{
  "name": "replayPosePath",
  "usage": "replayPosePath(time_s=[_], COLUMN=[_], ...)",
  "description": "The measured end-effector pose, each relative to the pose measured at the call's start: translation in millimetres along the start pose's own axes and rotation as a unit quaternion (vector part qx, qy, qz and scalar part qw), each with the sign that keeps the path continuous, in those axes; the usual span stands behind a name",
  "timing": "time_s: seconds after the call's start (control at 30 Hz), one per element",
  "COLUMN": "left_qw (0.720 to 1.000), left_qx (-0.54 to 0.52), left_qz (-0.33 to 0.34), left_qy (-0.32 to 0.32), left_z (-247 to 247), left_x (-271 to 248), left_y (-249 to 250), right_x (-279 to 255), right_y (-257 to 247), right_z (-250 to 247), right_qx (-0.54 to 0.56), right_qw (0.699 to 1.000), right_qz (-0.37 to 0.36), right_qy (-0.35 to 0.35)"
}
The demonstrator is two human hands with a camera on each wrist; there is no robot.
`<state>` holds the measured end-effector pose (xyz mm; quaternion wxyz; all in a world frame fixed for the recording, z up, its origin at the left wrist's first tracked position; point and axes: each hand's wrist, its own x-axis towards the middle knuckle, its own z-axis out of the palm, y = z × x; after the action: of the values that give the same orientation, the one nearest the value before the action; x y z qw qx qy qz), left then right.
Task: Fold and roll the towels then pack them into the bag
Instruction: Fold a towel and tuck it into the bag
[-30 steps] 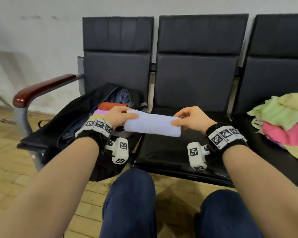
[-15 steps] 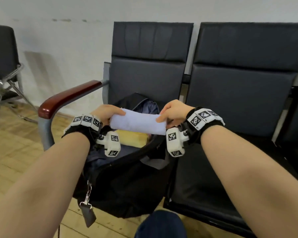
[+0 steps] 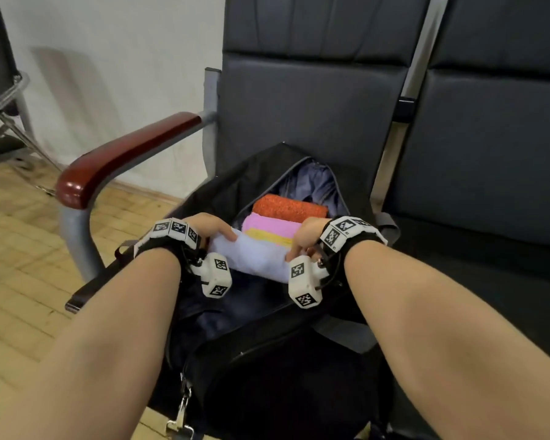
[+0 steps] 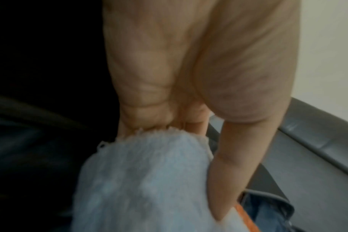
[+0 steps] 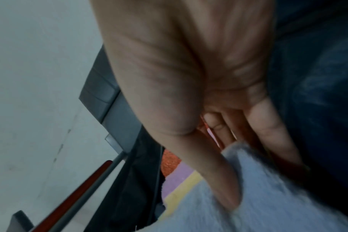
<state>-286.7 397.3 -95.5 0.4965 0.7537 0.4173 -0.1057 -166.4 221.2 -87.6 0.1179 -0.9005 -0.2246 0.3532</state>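
Pale blue rolled towel is held at the mouth of the open black bag, just in front of the yellow, pink and orange rolls inside. Left hand grips one end, thumb over the top. Right hand clamps the other end, thumb and fingers closed on it.

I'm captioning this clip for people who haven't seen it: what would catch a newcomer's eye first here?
First, the pale blue rolled towel, gripped at its ends by the left hand and right hand over the open black bag on the seat. Next, the bright rolls already inside: orange farthest back, then pink, then yellow. The red-brown armrest stands out at left.
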Motion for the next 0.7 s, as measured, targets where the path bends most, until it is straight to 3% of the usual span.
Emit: replayPosePath(time_s=[0.13,0.27,0.53,0.7], left_qw=[0.999,0.998,0.993,0.989], left_qx=[0.044,0.047,0.039,0.051], left_qz=[0.0,0.024,0.11,0.132], left_qy=[-0.03,-0.043,-0.023,-0.031], left_z=[8.9,22.2,20.7,22.3], left_x=[52.5,18.9,36.3,48.5], left_y=[-19.4,-8.2,-20.1,-24.3], right_x=[6.8,0.9,9.8,13.2], right_y=[6.3,6.6,28.8,30.4], right_z=[6.8,7.1,15.0,19.1], right_qx=[-0.054,-0.16,-0.047,-0.058], right_qw=[0.998,0.985,0.989,0.987], right_qz=[-0.013,-0.052,-0.125,-0.149], right_qy=[-0.007,0.026,0.062,0.027])
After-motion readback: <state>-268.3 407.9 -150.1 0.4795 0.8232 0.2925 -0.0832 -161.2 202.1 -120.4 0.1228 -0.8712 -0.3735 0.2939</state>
